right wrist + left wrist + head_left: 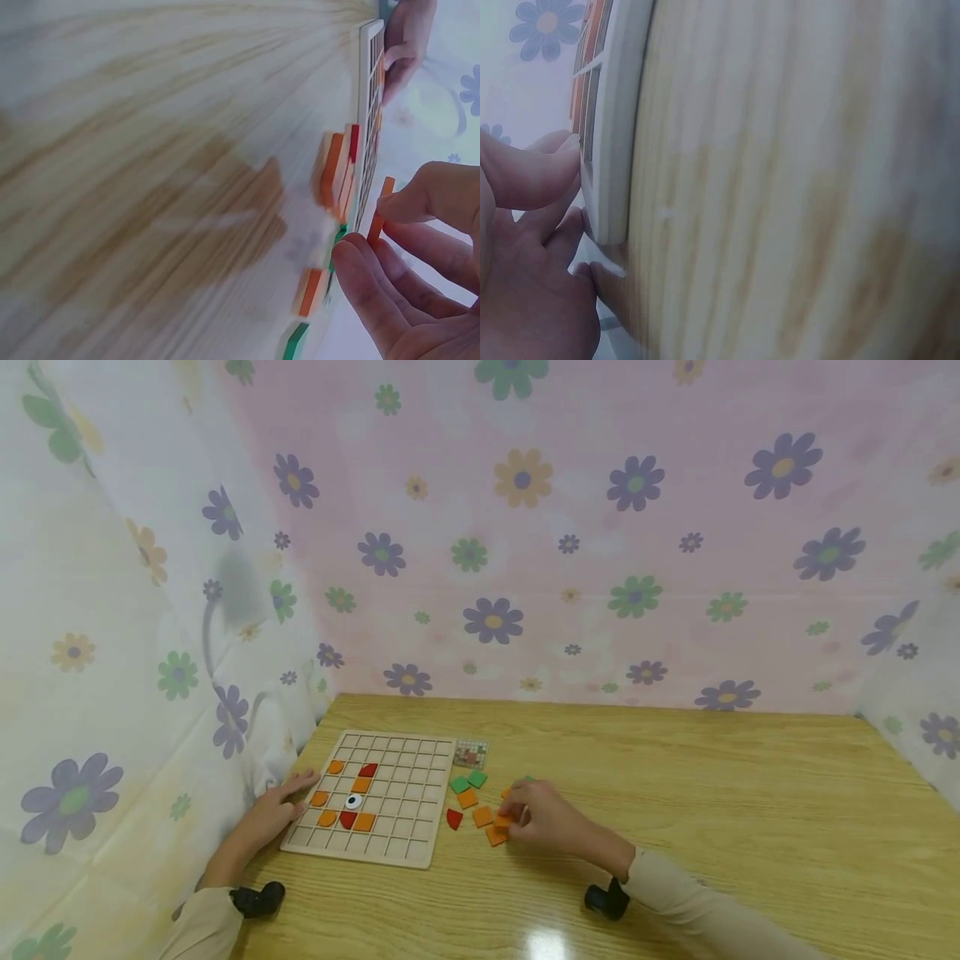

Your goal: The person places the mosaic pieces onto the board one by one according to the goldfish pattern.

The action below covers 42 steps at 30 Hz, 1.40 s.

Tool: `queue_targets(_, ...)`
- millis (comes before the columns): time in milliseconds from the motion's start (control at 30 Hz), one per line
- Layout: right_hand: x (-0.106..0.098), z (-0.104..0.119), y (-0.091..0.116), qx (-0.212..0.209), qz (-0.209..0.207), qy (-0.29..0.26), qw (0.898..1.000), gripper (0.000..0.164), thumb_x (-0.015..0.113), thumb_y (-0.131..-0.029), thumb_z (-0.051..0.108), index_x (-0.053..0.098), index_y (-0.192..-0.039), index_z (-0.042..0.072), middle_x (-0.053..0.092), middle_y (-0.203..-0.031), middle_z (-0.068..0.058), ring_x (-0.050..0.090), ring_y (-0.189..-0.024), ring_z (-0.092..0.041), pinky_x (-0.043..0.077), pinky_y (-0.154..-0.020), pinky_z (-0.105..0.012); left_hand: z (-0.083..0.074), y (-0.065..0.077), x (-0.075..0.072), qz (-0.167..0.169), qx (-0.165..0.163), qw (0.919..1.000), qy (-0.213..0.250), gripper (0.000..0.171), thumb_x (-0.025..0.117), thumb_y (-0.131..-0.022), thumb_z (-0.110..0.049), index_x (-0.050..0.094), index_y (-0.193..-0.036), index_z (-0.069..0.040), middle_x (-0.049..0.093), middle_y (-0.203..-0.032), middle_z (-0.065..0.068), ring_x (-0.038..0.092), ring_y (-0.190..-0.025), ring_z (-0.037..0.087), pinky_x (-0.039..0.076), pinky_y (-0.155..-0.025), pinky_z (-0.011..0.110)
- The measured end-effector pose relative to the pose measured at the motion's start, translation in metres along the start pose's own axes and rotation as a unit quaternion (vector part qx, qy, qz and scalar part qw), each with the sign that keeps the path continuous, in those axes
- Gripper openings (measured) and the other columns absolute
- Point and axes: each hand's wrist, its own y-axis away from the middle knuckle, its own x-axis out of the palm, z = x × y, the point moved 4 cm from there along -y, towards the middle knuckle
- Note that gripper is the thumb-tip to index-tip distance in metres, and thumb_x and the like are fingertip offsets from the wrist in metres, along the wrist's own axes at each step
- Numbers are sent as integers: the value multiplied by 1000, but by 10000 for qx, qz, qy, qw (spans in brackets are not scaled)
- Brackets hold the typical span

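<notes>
My right hand [543,817] pinches a thin orange square tile [379,217] between thumb and fingers, raised over the loose tiles. Below and beside it lie orange square tiles [483,816], a red quarter-round tile [453,818] and green tiles [477,778]. My left hand [273,810] rests at the left edge of the wooden grid board [408,847], fingers reaching along it; the left wrist view shows the thumb [544,176] right at the rim. On the board sit orange rounded tiles [327,818], orange squares [364,822], red quarter-round pieces [367,771] and a white eye tile [353,802].
A small picture card [472,753] lies against the board's upper right corner. The wood-grain table [712,827] extends to the right. Flower-print cloth [570,568] stands behind it and on both sides. A black wrist strap piece [607,900] hangs below the right wrist.
</notes>
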Motion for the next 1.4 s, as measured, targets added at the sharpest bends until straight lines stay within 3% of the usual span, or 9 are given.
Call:
queue_targets(267,12,11,-16,38,96,-228,9997,16,64,-77,-5,71,-90,0,61,-89,-7,58,-67,-8,50,-58,-17,1,1,1,19,-23,10000,72,52,52,-92,-5,41,-142,0,25,-151,22,8,-140,43,11,-106,64)
queue_targets(933,47,35,-61,-189,93,-442,9988,15,70,-77,0,72,-92,3,63,-82,-3,56,-68,-6,47,-60,-15,0,0,-1,-7,26,10000,-4,51,51,-93,-6,41,-142,0,26,-151,21,9,-140,44,11,-106,64)
queue_targets(1167,59,42,-76,5,185,-646,9977,13,72,-78,3,71,-91,4,63,-86,-4,58,-72,-7,48,-62,-15,0,1,-1,-16,84,9999,65,50,51,-93,-6,41,-142,1,26,-151,22,9,-140,44,11,-106,64)
queue_targets(1400,75,49,-92,-13,197,-436,9989,11,73,-76,6,72,-88,5,64,-83,-1,56,-69,-3,46,-61,-12,0,2,0,-75,63,9999,43,50,50,-94,-6,40,-142,1,27,-150,21,11,-140,44,11,-107,63)
